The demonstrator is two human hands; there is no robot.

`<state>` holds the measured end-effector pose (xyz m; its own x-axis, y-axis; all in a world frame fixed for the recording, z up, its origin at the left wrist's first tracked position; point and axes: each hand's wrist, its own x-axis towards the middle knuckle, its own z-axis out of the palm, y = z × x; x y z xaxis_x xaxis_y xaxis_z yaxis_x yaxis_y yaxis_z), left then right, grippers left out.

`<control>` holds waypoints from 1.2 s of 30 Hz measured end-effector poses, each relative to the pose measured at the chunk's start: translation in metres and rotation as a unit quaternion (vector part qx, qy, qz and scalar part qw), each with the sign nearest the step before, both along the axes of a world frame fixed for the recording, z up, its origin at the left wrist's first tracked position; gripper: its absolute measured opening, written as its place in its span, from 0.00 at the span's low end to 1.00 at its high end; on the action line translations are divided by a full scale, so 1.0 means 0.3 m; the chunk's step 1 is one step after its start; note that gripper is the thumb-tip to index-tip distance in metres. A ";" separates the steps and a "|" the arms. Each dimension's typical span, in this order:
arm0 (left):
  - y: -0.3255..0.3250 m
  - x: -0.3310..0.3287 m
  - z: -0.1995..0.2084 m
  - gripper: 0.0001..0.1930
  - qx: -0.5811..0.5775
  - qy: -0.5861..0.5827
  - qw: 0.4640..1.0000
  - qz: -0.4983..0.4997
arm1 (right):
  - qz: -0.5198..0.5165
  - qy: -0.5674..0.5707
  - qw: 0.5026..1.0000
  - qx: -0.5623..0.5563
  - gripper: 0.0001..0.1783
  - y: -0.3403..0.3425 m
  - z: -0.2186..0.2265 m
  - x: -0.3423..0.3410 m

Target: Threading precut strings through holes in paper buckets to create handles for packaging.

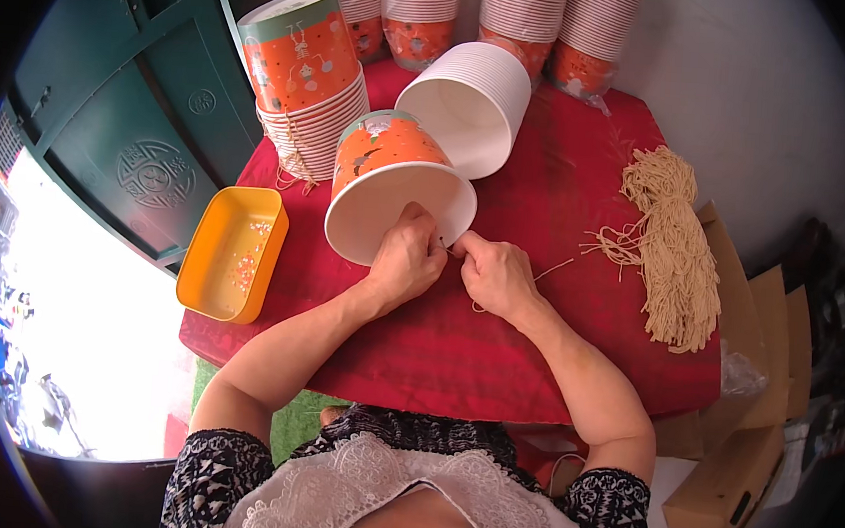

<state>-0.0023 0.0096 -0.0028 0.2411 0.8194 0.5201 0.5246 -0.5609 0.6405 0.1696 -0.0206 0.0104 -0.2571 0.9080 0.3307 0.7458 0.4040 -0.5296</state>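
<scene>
A paper bucket [391,152], orange and green outside and white inside, lies tilted with its mouth toward me. My left hand [409,255] is inside the mouth, its fingers closed at the wall by the right-hand rim; some fingertips are hidden. Just outside that rim, my right hand [495,276] pinches a thin beige string [554,268], whose loose end sticks out past the knuckles. A short bit of string shows between the two hands, beside a small dark spot near the rim.
Nested white buckets [476,108] lie behind. A bucket stack [304,73] stands left, above a yellow tub [228,252] with small scraps inside. A string bundle [675,250] lies right on the red tablecloth [417,360]. Wrapped stacks [419,12] line the back; cardboard boxes [728,486] sit right.
</scene>
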 end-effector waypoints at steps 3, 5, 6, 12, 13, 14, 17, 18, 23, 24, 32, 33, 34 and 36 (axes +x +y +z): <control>0.002 0.006 0.001 0.04 -0.017 0.005 1.000 0.001 | 0.007 0.005 1.000 0.009 0.08 0.000 -0.001 0.004; 0.001 0.006 -0.001 0.04 -0.007 -0.001 1.000 0.001 | 0.012 0.006 1.000 0.007 0.08 0.000 0.002 0.003; 0.001 0.003 0.001 0.04 -0.007 -0.001 1.000 0.003 | 0.022 0.011 1.000 0.009 0.08 0.001 0.002 0.002; 0.018 0.013 0.015 0.06 -0.020 0.047 0.999 0.004 | 0.040 0.027 0.999 0.006 0.07 0.012 -0.001 0.018; 0.019 0.012 0.012 0.06 -0.025 0.043 0.999 0.004 | 0.039 0.030 0.999 0.016 0.07 0.014 -0.004 0.016; 0.020 0.011 0.011 0.06 -0.030 0.039 0.999 0.005 | 0.040 0.028 0.999 0.019 0.07 0.016 -0.013 0.019; 0.019 0.000 0.007 0.06 -0.013 0.049 0.999 -0.005 | 0.001 0.052 0.998 0.038 0.07 0.020 0.001 0.015; 0.017 -0.005 0.008 0.06 -0.010 0.048 0.999 -0.003 | -0.026 0.055 0.998 -0.004 0.09 0.018 0.023 0.010; -0.030 0.001 0.042 0.05 -0.042 0.062 0.996 -0.040 | -0.057 0.078 0.995 -0.020 0.14 0.044 0.008 0.014; -0.047 -0.002 0.052 0.05 -0.040 0.060 0.996 -0.043 | -0.059 0.097 0.993 -0.029 0.14 0.048 0.012 0.016; -0.301 -0.154 0.381 0.05 0.049 -0.080 0.942 -0.322 | -0.058 0.163 0.985 -0.006 0.12 0.092 0.027 0.108; -0.292 -0.187 0.419 0.09 0.112 -0.048 0.942 -0.314 | -0.061 0.161 0.985 -0.009 0.12 0.096 0.030 0.122; -0.293 -0.208 0.456 0.17 0.149 -0.010 0.953 -0.264 | -0.062 0.161 0.985 -0.010 0.12 0.094 0.031 0.133; -0.300 -0.238 0.510 0.43 0.171 0.078 0.967 -0.170 | -0.035 0.186 0.982 -0.005 0.10 0.094 0.043 0.135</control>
<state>-0.0738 -0.0805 0.1501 0.5635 0.4652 0.6826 0.3487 -0.8831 0.3140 0.2102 0.0075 0.0231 -0.0568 0.9227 0.3813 0.5252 0.3524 -0.7746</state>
